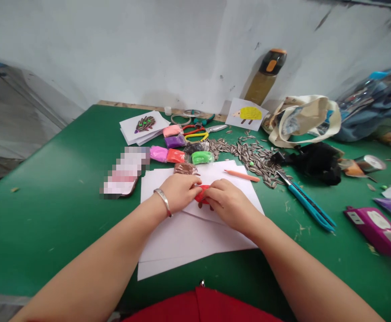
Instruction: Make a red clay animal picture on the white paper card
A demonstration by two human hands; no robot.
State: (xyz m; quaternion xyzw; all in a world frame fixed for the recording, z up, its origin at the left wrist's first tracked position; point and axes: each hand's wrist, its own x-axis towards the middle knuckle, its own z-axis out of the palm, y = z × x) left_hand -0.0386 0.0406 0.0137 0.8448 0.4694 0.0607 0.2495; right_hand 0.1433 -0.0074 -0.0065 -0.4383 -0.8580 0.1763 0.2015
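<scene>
A flat red modelling clay shape (200,195) with small brown feet lies on white paper (175,239) in front of me. At its left edge my left hand (179,191), with a silver bracelet at the wrist, is closed, thumb and fingertips against the clay. My right hand (230,203) comes in from the other side, its bent fingers pressed together on the red clay and covering part of it. Just beyond the left fingers is a packet of brown clay (186,168). An orange pencil (242,175) rests on the paper beyond my right hand.
Clay packets, including a green one (202,157), stand behind the paper beside scissors (217,128) and scattered sunflower seeds (255,154). A phone (124,174) lies left; a blue utility knife (307,201) and purple device (376,230) lie right. A bottle (265,76) leans on the wall.
</scene>
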